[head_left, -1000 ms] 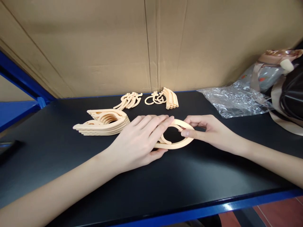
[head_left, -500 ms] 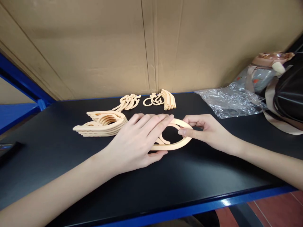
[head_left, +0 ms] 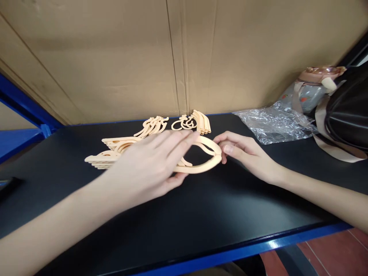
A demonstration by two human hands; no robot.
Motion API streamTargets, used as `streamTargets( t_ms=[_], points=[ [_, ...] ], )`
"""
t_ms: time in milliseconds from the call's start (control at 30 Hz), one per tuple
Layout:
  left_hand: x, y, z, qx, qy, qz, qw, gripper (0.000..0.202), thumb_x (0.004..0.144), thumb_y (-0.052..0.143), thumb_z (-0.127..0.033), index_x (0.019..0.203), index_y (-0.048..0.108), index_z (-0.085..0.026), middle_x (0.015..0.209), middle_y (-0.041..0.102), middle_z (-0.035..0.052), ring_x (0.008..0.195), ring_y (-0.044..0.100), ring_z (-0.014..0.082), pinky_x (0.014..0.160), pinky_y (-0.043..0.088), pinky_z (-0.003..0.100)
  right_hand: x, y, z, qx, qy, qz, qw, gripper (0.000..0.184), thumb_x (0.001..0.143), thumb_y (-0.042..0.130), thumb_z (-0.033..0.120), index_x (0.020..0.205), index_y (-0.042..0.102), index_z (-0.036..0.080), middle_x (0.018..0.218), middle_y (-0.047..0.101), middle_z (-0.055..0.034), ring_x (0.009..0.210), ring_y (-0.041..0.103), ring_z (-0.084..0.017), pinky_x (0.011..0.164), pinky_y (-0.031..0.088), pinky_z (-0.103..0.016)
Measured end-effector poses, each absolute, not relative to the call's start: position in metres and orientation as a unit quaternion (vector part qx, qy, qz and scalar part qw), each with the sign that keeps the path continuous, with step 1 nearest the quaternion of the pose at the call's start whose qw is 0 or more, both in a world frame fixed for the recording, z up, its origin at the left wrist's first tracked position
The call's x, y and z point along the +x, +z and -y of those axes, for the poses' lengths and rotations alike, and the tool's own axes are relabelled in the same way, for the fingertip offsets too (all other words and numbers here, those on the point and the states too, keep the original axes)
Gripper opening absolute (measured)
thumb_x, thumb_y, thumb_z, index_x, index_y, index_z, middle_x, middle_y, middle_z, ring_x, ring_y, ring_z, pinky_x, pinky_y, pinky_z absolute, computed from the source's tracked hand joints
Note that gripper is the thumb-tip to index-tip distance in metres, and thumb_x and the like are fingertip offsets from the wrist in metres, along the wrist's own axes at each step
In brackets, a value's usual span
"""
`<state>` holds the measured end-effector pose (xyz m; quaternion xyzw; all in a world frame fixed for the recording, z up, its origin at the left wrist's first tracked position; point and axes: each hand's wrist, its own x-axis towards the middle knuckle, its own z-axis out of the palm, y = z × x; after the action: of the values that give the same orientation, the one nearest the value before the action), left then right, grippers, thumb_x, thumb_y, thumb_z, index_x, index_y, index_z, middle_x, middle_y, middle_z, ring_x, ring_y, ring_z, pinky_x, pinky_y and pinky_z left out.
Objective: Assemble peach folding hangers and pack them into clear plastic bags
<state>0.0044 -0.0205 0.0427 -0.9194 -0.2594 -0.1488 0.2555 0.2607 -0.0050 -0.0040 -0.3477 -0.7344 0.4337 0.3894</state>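
Note:
My left hand (head_left: 149, 163) is closed on a beige plastic folding hanger (head_left: 201, 168), palm over its left part, fingers on top and the thumb under the near edge. The hanger's rounded right end shows beyond my fingers; the rest is hidden. Just off that end, my right hand (head_left: 243, 153) has its fingers loosely curled and its thumb away from the hanger. Its fingertips are beside the tip, and whether they touch it is hard to see. Behind my left hand lies a stack of folded hangers (head_left: 100, 160), partly covered by the hand.
At the back lie several loose hanger hooks (head_left: 153, 125), some ring-shaped pieces (head_left: 184, 122) and a bundle of curved arms (head_left: 202, 122). A crumpled clear plastic bag (head_left: 270, 124), a strapped bottle (head_left: 312, 90) and a black bag (head_left: 349, 111) are on the right. Cardboard (head_left: 120, 57) stands behind.
My left hand has moved left with the hanger, closer to the stack. My right thumb and fingers, which pinched the hanger's right end, have come off it. The view has shifted slightly.

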Motion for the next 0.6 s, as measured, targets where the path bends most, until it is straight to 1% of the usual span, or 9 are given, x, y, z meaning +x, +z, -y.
streamTargets(
  t_ms=[67, 167, 200, 267, 300, 333, 433, 533, 600],
  points=[
    [-0.01, 0.055, 0.015, -0.915, -0.133, 0.274, 0.264, 0.045, 0.093, 0.049, -0.026, 0.135, 0.048, -0.01, 0.131, 0.06, 0.0148, 0.114, 0.06, 0.0302, 0.094, 0.049, 0.041, 0.263, -0.006, 0.0, -0.353, 0.428, 0.732, 0.395, 0.029, 0.094, 0.056, 0.045, 0.106, 0.062, 0.02, 0.079, 0.065, -0.0007, 0.072, 0.059, -0.014, 0.071, 0.048, -0.028],
    [-0.039, 0.07, 0.003, -0.903, -0.119, 0.337, 0.239, 0.056, 0.094, 0.042, -0.051, 0.138, 0.047, -0.017, 0.129, 0.061, 0.0087, 0.108, 0.062, 0.0279, 0.088, 0.05, 0.039, 0.265, -0.01, -0.006, -0.367, 0.425, 0.737, 0.377, 0.029, 0.093, 0.058, 0.045, 0.103, 0.064, 0.019, 0.077, 0.066, -0.0009, 0.072, 0.059, -0.014, 0.071, 0.049, -0.027],
    [-0.05, 0.072, -0.001, -0.891, -0.13, 0.369, 0.228, 0.06, 0.093, 0.042, -0.058, 0.14, 0.047, -0.02, 0.128, 0.061, 0.0058, 0.106, 0.063, 0.0257, 0.087, 0.05, 0.037, 0.265, -0.011, -0.007, -0.369, 0.426, 0.74, 0.368, 0.029, 0.092, 0.058, 0.045, 0.102, 0.065, 0.019, 0.076, 0.066, -0.0006, 0.072, 0.06, -0.013, 0.071, 0.048, -0.027],
    [-0.071, 0.074, -0.009, -0.889, -0.131, 0.405, 0.167, 0.069, 0.087, 0.044, -0.07, 0.139, 0.048, -0.025, 0.127, 0.062, 0.0004, 0.099, 0.064, 0.0207, 0.087, 0.049, 0.034, 0.265, -0.012, -0.008, -0.373, 0.426, 0.747, 0.348, 0.028, 0.092, 0.059, 0.045, 0.099, 0.067, 0.019, 0.075, 0.066, -0.0001, 0.072, 0.06, -0.013, 0.071, 0.048, -0.026],
    [-0.079, 0.073, -0.012, -0.89, -0.144, 0.41, 0.138, 0.074, 0.083, 0.045, -0.076, 0.137, 0.051, -0.026, 0.123, 0.063, -0.0009, 0.095, 0.065, 0.0193, 0.086, 0.049, 0.033, 0.264, -0.012, -0.008, -0.375, 0.423, 0.753, 0.337, 0.028, 0.091, 0.06, 0.045, 0.098, 0.067, 0.019, 0.075, 0.066, 0.0, 0.072, 0.061, -0.013, 0.072, 0.048, -0.027],
    [-0.087, 0.072, -0.013, -0.89, -0.15, 0.415, 0.114, 0.077, 0.08, 0.046, -0.078, 0.135, 0.053, -0.024, 0.121, 0.064, -0.0012, 0.095, 0.064, 0.0192, 0.086, 0.048, 0.032, 0.263, -0.012, -0.008, -0.376, 0.42, 0.76, 0.325, 0.027, 0.091, 0.06, 0.044, 0.097, 0.067, 0.019, 0.076, 0.067, 0.0, 0.072, 0.062, -0.013, 0.072, 0.048, -0.027],
    [-0.1, 0.066, -0.012, -0.882, -0.15, 0.442, 0.062, 0.079, 0.08, 0.045, -0.079, 0.133, 0.054, -0.021, 0.117, 0.066, -0.0015, 0.096, 0.064, 0.0194, 0.088, 0.047, 0.034, 0.261, -0.013, -0.008, -0.379, 0.41, 0.776, 0.293, 0.026, 0.089, 0.062, 0.044, 0.096, 0.068, 0.019, 0.076, 0.069, -0.0004, 0.074, 0.064, -0.015, 0.076, 0.047, -0.029],
    [-0.106, 0.064, -0.008, -0.866, -0.148, 0.475, 0.039, 0.077, 0.081, 0.041, -0.081, 0.13, 0.056, -0.023, 0.116, 0.067, -0.0029, 0.099, 0.065, 0.019, 0.09, 0.047, 0.033, 0.26, -0.013, -0.009, -0.385, 0.405, 0.783, 0.272, 0.028, 0.088, 0.063, 0.046, 0.095, 0.069, 0.019, 0.076, 0.07, -0.001, 0.076, 0.065, -0.016, 0.078, 0.047, -0.031],
    [-0.11, 0.063, -0.007, -0.859, -0.146, 0.49, 0.033, 0.08, 0.079, 0.039, -0.084, 0.128, 0.058, -0.024, 0.115, 0.068, -0.003, 0.099, 0.066, 0.0193, 0.091, 0.047, 0.034, 0.261, -0.014, -0.01, -0.388, 0.401, 0.786, 0.266, 0.029, 0.088, 0.062, 0.047, 0.095, 0.07, 0.02, 0.076, 0.07, -0.0011, 0.077, 0.066, -0.017, 0.078, 0.047, -0.031]
  ],
)
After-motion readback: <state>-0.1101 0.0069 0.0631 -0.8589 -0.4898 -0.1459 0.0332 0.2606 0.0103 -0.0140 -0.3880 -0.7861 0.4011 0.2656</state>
